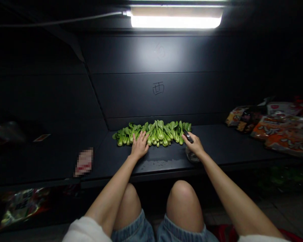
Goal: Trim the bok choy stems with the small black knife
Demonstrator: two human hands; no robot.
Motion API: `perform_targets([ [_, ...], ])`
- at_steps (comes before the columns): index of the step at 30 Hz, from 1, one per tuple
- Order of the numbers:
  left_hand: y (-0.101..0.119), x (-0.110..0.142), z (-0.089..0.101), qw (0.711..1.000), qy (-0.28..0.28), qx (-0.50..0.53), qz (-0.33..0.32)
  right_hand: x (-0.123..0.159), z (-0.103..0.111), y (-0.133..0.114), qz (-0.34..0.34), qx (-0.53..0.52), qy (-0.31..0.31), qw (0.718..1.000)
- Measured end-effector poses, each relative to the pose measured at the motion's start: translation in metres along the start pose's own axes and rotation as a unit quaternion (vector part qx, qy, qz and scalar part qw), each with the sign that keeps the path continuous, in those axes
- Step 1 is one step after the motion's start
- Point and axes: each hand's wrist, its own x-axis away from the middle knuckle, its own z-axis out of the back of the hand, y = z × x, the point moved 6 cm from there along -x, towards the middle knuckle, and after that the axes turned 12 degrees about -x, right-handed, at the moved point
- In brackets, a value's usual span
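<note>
Denim shorts [132,232] and two bare knees [184,198] sat closest to the camera, below the front edge of a dark shelf [166,154], with white sleeves [87,232] at either side of them. Both forearms reached forward over that edge. Leafy green vegetables [159,131] with pale, thick stalks lay in a long row near the back of the shelf, their leaves toward the back panel [131,97] and their stalk ends toward the person. On this row rested the left hand [139,145], palm down, its fingers extended and slightly parted, touching the stalks left of the middle; it was not wrapped around anything. At the row's right end, the right hand [195,145] was curled around the dark head of a clear bottle [191,156], whose body showed below the fingers; whether its base touched the shelf could not be told. Wet marks [155,164] shone on the shelf in front of the vegetables, between the two hands. A character [158,88] was drawn on the back panel, and a bright lamp [176,22] hung above, with a pale cable [58,23] running off to the left. Colourful packets [285,134] were heaped well apart on the right. To the left lay a small card [42,137] and a pixelated item [84,162], its details hidden, while a shiny package [24,205] sat lower down.
</note>
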Motion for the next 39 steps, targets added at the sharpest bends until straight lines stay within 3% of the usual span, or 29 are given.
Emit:
perform_targets([
  [8,-0.024,0.011,0.001,0.999,-0.006,-0.004,0.032,-0.004,-0.031,-0.022,0.047,0.025,-0.026,0.998],
  [15,-0.037,0.019,-0.001,0.999,-0.005,0.003,0.046,0.002,-0.061,-0.047,0.083,-0.029,-0.098,0.991],
  [20,-0.045,0.026,-0.004,0.999,-0.015,-0.002,0.052,0.007,-0.082,-0.065,0.093,-0.04,-0.101,0.99],
  [29,-0.067,0.042,-0.01,0.996,-0.021,-0.014,0.085,0.008,-0.107,-0.075,0.107,0.006,-0.148,0.983],
  [39,-0.067,0.053,-0.024,0.994,-0.029,0.013,0.103,0.012,-0.118,-0.091,0.14,0.056,-0.178,0.972],
])
